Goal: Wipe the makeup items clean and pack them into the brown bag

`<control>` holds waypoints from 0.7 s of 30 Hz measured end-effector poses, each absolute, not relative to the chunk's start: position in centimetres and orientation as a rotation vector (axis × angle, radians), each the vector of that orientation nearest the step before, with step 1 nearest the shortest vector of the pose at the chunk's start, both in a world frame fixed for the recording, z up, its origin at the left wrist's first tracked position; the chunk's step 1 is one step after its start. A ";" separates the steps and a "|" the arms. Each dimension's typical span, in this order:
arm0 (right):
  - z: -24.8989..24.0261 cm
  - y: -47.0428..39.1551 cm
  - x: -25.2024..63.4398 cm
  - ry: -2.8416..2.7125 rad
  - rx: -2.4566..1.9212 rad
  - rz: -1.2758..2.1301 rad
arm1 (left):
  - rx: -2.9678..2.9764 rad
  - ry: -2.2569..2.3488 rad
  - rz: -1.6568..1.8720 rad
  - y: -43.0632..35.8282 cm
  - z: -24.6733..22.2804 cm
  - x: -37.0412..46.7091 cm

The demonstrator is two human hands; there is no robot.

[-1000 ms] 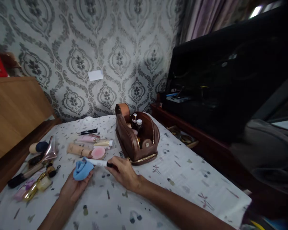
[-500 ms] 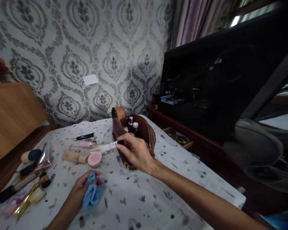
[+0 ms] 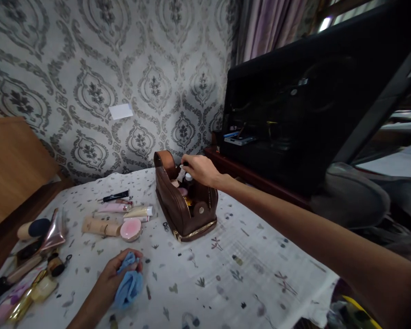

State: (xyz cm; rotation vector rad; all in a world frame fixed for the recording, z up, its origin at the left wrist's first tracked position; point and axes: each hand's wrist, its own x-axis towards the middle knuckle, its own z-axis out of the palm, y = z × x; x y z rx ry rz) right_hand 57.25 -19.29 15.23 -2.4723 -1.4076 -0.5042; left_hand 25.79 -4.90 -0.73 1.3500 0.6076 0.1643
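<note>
A crumpled blue cloth (image 3: 128, 289) is gripped in my left hand (image 3: 114, 274), low over the patterned white cover. My right hand (image 3: 202, 170) is over the far part of an open brown makeup bag (image 3: 171, 201), its fingers closed on the black-capped end of a white tube (image 3: 181, 173). The tube points down into the bag, beside a white-capped bottle (image 3: 188, 177). Left of the bag lie a pink round compact (image 3: 131, 229), a beige tube (image 3: 101, 226), a cream tube with a white cap (image 3: 139, 211), a pink tube (image 3: 114, 208) and a slim black tube (image 3: 115, 196).
More cosmetics lie at the left edge, among them a silvery pink tube (image 3: 56, 230), a gold tube (image 3: 27, 297) and a small black-capped bottle (image 3: 55, 264). A wooden panel (image 3: 20, 160) stands on the left. On the right is a large black screen-like panel (image 3: 287, 114).
My right hand has carried the white tube from beside the bag to above its opening, farther away and tilted downward. My left hand still holds the cloth. The view has shifted slightly.
</note>
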 end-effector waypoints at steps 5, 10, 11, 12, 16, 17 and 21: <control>15.2 -18.2 57.0 -1.492 -2.597 -0.409 | 1.393 0.587 0.126 -4.6 -1.0 25.6; 14.7 -17.3 57.3 -1.541 -2.681 -0.369 | 1.390 0.590 0.126 -4.4 -1.0 25.6; 14.6 -17.1 57.4 -1.545 -2.696 -0.366 | 1.392 0.593 0.126 -4.5 -1.0 25.6; 14.5 -17.0 57.5 -1.548 -2.710 -0.365 | 1.396 0.598 0.129 -4.5 -1.0 25.6; 14.1 -16.6 58.0 -1.579 -2.730 -0.387 | 1.410 0.620 0.152 -4.9 -0.9 25.7; 14.1 -16.5 58.1 -1.591 -2.728 -0.396 | 1.413 0.626 0.166 -5.0 -1.0 25.7; 13.8 -16.3 58.4 -1.636 -2.714 -0.432 | 1.409 0.655 0.203 -5.2 -1.0 25.8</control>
